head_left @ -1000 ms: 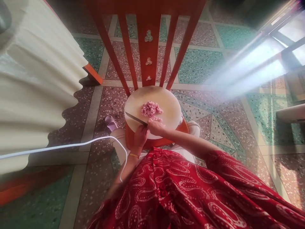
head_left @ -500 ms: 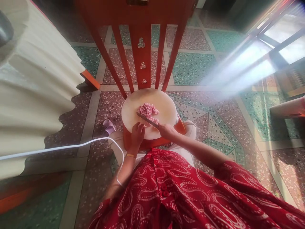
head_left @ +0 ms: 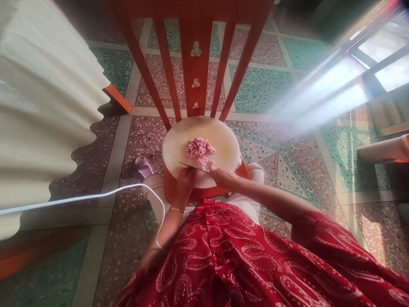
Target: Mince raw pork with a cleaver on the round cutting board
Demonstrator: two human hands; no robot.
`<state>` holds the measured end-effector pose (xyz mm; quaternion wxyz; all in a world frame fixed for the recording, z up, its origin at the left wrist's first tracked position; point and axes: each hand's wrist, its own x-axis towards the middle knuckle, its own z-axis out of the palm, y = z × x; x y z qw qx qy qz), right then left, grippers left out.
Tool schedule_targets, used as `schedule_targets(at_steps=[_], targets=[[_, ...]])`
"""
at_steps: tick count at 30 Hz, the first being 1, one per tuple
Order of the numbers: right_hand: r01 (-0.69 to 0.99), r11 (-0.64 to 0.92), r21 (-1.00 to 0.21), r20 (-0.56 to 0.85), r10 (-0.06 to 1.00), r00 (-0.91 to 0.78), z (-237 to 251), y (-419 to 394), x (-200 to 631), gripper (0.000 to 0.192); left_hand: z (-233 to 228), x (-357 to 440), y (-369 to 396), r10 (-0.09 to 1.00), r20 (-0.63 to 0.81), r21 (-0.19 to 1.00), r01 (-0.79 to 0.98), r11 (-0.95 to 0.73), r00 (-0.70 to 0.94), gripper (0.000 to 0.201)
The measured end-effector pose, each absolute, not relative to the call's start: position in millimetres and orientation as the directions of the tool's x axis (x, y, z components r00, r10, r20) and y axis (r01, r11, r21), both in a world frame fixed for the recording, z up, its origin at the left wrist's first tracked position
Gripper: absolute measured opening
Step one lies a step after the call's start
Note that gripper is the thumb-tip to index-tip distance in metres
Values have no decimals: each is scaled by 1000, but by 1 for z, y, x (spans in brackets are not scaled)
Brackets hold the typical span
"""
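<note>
Our right hand (head_left: 223, 175) has its fingers closed round the handle of the knife (head_left: 193, 167); blade lies nearly flat, pointing left across the near part of the chopping board (head_left: 179, 140). Our left hand (head_left: 185, 181) sits at the board's near edge, just under the blade (fingers curled together; we cannot tell whether they touch the steel or only the board). A thin gold bangle (head_left: 174, 209) is on the left wrist.

The minced pink meat (head_left: 200, 150) is heaped about mid-board, its near edge just beside the blade. The board is round and pale, resting on the seat of an orange-red chair (head_left: 195, 51), slatted back on the far side.

Further out: white cable (head_left: 96, 197) runs across the terrazzo floor (head_left: 271, 89) to our left arm, a cream fluted cloth (head_left: 41, 106) fills the left, our red patterned dress (head_left: 243, 264) the bottom.
</note>
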<state>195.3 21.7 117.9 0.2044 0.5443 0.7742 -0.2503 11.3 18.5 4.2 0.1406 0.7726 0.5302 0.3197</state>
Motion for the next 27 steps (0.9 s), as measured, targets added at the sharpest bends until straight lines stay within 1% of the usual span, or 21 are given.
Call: schedule_targets(at_steps=[3, 6, 8, 10, 14, 17, 19, 23, 27], targets=[[939, 285, -193, -565, 750, -344, 113, 36, 181, 55, 1, 12, 19, 910, 340, 579, 710, -400, 236, 20], [936, 284, -208, -529, 772, -352, 108, 53, 151, 44, -3, 12, 21, 910, 317, 545, 734, -405, 266, 20], [938, 276, -211, -548, 761, -347, 107, 61, 135, 36, -4, 11, 21, 909, 310, 513, 756, -406, 278, 20], [937, 277, -215, -545, 762, -350, 109, 62, 133, 35, -3, 11, 22, 904, 318, 491, 767, -414, 284, 20], [936, 253, -243, -508, 789, -345, 114, 46, 164, 49, 3, 12, 21, 902, 336, 509, 754, -416, 271, 17], [964, 169, -204, -560, 788, -257, 117, 29, 188, 51, 5, 12, 20, 910, 341, 529, 753, -392, 235, 18], [971, 149, -188, -576, 783, -232, 118, 20, 195, 55, 5, 12, 20, 911, 345, 533, 752, -388, 226, 19], [954, 186, -234, -553, 782, -288, 119, 12, 197, 68, 4, 12, 19, 903, 364, 522, 753, -400, 227, 19], [952, 179, -247, -588, 753, -294, 116, 19, 192, 68, 3, 11, 19, 897, 373, 537, 732, -418, 238, 17]])
